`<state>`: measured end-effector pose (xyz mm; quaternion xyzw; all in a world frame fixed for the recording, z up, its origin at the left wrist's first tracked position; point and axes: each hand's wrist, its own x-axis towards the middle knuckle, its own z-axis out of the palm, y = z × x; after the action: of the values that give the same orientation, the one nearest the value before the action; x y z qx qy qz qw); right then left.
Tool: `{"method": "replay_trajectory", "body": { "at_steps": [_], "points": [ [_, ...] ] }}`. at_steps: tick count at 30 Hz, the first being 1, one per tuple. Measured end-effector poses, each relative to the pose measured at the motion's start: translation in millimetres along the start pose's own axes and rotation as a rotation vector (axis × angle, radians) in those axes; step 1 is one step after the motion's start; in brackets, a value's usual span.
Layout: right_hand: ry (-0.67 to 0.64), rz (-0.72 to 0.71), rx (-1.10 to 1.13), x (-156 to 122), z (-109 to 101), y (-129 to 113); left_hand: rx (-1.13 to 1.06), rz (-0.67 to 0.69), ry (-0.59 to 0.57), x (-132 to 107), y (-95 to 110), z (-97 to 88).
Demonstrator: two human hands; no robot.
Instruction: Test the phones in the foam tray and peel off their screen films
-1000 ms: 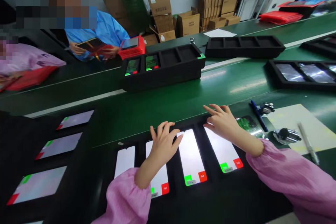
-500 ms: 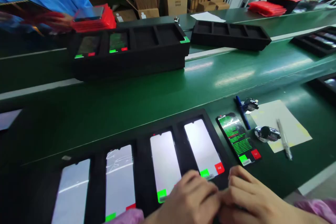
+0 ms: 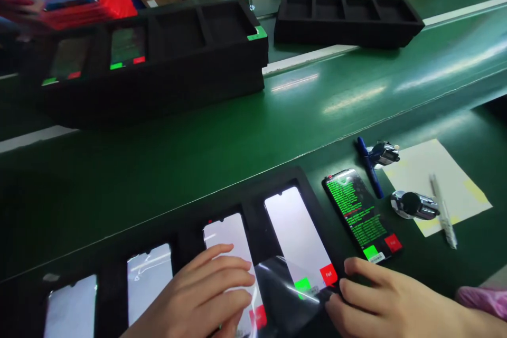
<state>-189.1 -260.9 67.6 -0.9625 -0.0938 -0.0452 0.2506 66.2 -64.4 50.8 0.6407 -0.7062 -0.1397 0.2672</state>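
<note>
A clear plastic film (image 3: 283, 277) stretches between my two hands over the lower part of the black foam tray (image 3: 303, 179). My left hand (image 3: 202, 290), fingers together, grips the film's left side above a lit phone (image 3: 226, 228). Curled at the film's other edge are the fingers of my right hand (image 3: 384, 293), beside the tray's right end. Partly under the film lies another white-screened phone (image 3: 295, 227) with green and red boxes. Further left in the tray, two more lit phones show. A phone with green text (image 3: 352, 211) lies right of the tray.
A blue pen (image 3: 370, 169), two chrome tally counters (image 3: 414, 205), a paper sheet (image 3: 439, 179) and a clear pen (image 3: 443, 214) lie at right. Across the green bench stand stacked black trays (image 3: 170, 74) and another black tray (image 3: 348, 26). A blue-sleeved person is at upper left.
My hands were close together and have moved apart, with the clear film now spread between them. The view has shifted, so the far trays sit higher and the near tray further left.
</note>
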Motion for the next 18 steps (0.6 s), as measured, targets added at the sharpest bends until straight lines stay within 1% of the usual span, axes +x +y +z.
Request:
{"method": "replay_trajectory", "body": {
  "at_steps": [2,3,6,8,11,14,16,18],
  "points": [
    [0.021,0.010,-0.026,2.5,-0.8,3.5,-0.022,0.055,-0.007,11.1,-5.8,-16.7],
    [0.025,0.011,-0.038,4.1,-1.8,5.1,-0.035,0.071,0.013,15.8,-7.4,-21.7],
    [0.034,-0.004,-0.078,9.7,-5.2,9.1,-0.062,0.045,0.075,21.6,-9.0,-24.8],
    [0.014,-0.039,-0.086,13.4,-7.2,11.6,-0.036,0.015,0.074,18.7,-10.9,-22.4],
    [-0.018,-0.067,-0.092,19.4,-8.7,15.9,0.125,-0.015,0.111,10.5,-19.7,-21.4],
    [-0.029,-0.096,-0.117,26.8,-7.4,19.1,0.409,-0.054,0.172,2.0,-34.1,-22.4],
    [-0.040,-0.143,-0.128,32.7,-4.5,19.2,0.558,-0.113,0.152,-4.9,-43.3,-20.4],
    [-0.057,-0.198,-0.134,38.4,-0.4,17.5,0.611,-0.181,0.103,-13.1,-50.1,-16.2]
  ]
}}
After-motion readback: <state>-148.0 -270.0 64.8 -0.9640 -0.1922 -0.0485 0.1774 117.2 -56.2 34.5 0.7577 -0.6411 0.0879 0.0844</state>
